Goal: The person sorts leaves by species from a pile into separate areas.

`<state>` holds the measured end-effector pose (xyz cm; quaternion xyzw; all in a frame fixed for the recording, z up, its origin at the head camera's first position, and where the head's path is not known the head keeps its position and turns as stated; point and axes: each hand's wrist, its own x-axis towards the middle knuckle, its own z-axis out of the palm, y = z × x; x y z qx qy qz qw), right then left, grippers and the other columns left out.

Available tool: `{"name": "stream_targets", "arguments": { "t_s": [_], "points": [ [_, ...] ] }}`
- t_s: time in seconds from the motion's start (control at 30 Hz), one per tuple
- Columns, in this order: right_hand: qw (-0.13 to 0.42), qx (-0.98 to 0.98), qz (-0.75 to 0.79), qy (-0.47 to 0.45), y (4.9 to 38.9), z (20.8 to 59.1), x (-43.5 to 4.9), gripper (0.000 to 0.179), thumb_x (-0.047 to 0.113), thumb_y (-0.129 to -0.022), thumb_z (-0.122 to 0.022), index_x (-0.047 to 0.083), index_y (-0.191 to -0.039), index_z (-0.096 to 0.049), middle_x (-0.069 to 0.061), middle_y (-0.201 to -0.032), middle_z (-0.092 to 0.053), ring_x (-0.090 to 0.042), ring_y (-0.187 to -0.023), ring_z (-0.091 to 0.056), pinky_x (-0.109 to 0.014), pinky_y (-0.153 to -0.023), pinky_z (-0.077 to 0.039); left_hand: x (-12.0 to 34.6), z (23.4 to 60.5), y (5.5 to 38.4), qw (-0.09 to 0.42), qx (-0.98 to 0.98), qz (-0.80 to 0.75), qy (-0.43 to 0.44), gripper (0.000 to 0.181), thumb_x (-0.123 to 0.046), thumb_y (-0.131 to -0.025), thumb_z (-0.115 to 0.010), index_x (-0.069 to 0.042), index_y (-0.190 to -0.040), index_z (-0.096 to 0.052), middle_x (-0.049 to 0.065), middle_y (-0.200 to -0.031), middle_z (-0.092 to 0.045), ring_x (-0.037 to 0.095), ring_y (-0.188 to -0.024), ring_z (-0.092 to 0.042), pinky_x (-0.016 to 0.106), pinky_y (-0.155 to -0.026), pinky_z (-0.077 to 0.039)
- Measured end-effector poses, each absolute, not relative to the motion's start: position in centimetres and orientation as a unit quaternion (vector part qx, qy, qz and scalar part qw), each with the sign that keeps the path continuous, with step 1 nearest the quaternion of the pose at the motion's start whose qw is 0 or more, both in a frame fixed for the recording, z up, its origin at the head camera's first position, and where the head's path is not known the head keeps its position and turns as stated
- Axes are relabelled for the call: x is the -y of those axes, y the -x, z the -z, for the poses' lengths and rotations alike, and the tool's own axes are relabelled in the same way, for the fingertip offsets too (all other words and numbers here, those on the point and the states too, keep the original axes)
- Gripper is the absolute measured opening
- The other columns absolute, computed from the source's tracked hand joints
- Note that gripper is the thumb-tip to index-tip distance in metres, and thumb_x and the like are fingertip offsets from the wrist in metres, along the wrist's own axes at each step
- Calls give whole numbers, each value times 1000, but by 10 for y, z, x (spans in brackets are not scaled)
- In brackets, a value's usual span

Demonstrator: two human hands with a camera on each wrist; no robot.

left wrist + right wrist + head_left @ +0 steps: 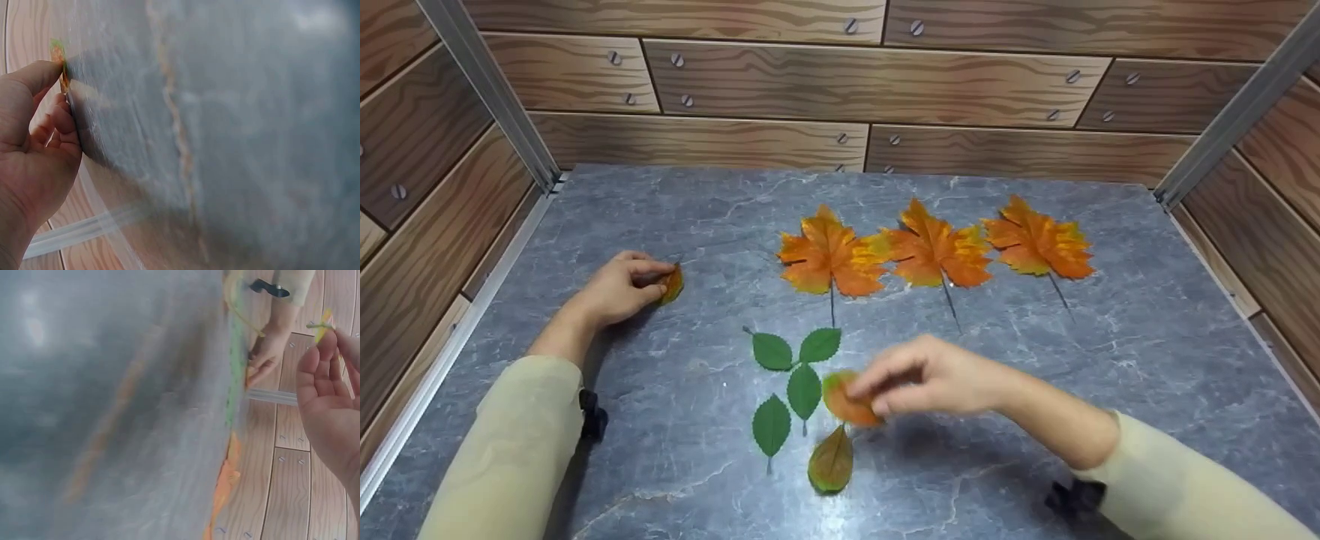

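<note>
At the table's left side my left hand [619,289] pinches a small orange-green leaf [673,286] between thumb and fingers, right at the tabletop. In the left wrist view that leaf [58,53] stands edge-on at the fingertips. My right hand [937,375] holds an orange leaf with a green edge [840,401] by thumb and fingers, blurred, near the middle front. The right wrist view shows this leaf [322,333] raised off the table, its stem sticking out. Just below it in the head view lies a brown-green leaf [831,461]. Several green leaves [772,425] lie to its left.
Three orange maple leaves, the left one [829,255], the middle one [936,251] and the right one [1039,244], lie in a row toward the back, stems pointing forward. Wood-patterned walls [870,82] with metal corner posts [1234,109] enclose the grey marbled table [690,405].
</note>
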<state>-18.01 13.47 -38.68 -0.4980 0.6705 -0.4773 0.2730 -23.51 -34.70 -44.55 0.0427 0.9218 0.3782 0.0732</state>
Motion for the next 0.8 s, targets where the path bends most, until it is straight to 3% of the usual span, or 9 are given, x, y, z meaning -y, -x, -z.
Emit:
{"name": "stream_targets", "arguments": {
  "t_s": [0.13,0.4,0.57,0.8],
  "points": [
    [248,-690,482,479,193,383,-113,29,2,-99,-70,2,-128,-75,-9,-121,-76,-18,-93,-70,-32,-79,-61,348,446,235,79,-924,-372,-40,44,-15,-108,-62,1,-148,-60,30,-151,-39,52,-137,-47,65,-115,-35],
    [267,-677,544,418,217,384,-75,36,-7,-95,-60,-3,-131,-65,-14,-118,-68,-21,-93,-64,-33,-81,-59,345,447,236,74,-924,-373,-37,43,-14,-107,-62,0,-148,-61,29,-151,-40,50,-135,-51,63,-115,-37],
    [266,-678,579,366,233,389,-58,37,-3,-94,-62,0,-131,-66,-12,-111,-67,-24,-100,-64,-40,-89,-59,344,447,236,70,-922,-380,-33,42,-12,-106,-63,1,-146,-62,28,-149,-42,49,-136,-50,62,-117,-35],
    [286,-658,633,292,262,398,-32,27,-4,-96,-64,1,-122,-70,-9,-108,-68,-19,-100,-66,-35,-92,-59,347,447,235,55,-922,-382,-36,40,-11,-105,-64,1,-144,-65,27,-145,-46,49,-134,-50,62,-116,-36]
  ]
}}
